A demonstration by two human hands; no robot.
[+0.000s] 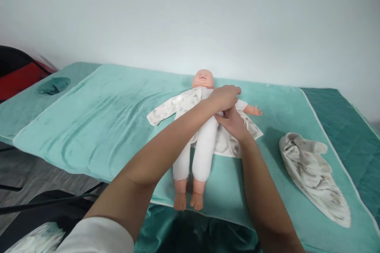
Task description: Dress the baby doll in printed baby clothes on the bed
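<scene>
A bald baby doll (202, 142) in white clothing lies on its back. A white printed baby jacket (187, 102) covers its arm on the left of the view. The jacket's other side spreads under and beside the doll at the right, where the doll's bare hand (253, 110) and short white sleeve show. My left hand (225, 97) reaches across the chest with its fingers curled over; what they hold is hidden. Just below and touching it, my right hand (234, 122) is closed at the jacket's right side, its fingertips partly covered.
The doll lies on a light green cover (118, 102) over a long bed against a white wall (190, 23). A folded printed cloth item (314, 178) rests at the right. The bed has a face hole (54, 85) at the far left, near a red and black chair (22, 77).
</scene>
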